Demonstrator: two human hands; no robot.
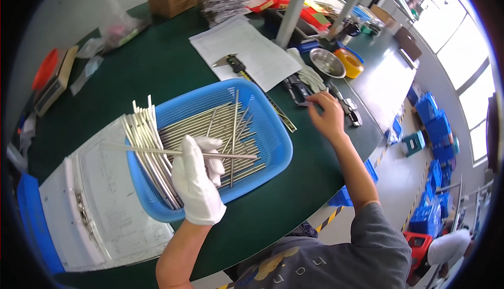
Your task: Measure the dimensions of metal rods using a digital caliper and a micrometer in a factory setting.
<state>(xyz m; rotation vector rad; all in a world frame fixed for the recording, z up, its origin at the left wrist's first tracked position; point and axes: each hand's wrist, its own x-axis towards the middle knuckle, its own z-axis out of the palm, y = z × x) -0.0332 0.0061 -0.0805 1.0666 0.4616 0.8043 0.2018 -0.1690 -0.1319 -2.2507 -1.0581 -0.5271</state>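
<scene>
My left hand [197,179], in a white glove, is closed on a thin metal rod [239,156], held roughly level above a blue plastic basket [283,150]. Inside the basket lie many similar metal rods [197,118]; a bundle of paler rods [149,147] leans over its left wall. My bare right hand [328,113] is over the table to the right, thumb and forefinger apart. Its fingertips are close to a black-handled tool [297,89], and I cannot tell whether they touch it. A silver micrometer-like tool [349,108] lies just beyond that hand.
A caliper [236,64] rests on white paper [262,47], near a long ruler-like strip [281,113]. Farther back are a glove [307,71], a metal bowl [327,62] and a yellow tape roll [349,63]. A white, marked tray [118,205] sits left; a post [294,11] rises behind.
</scene>
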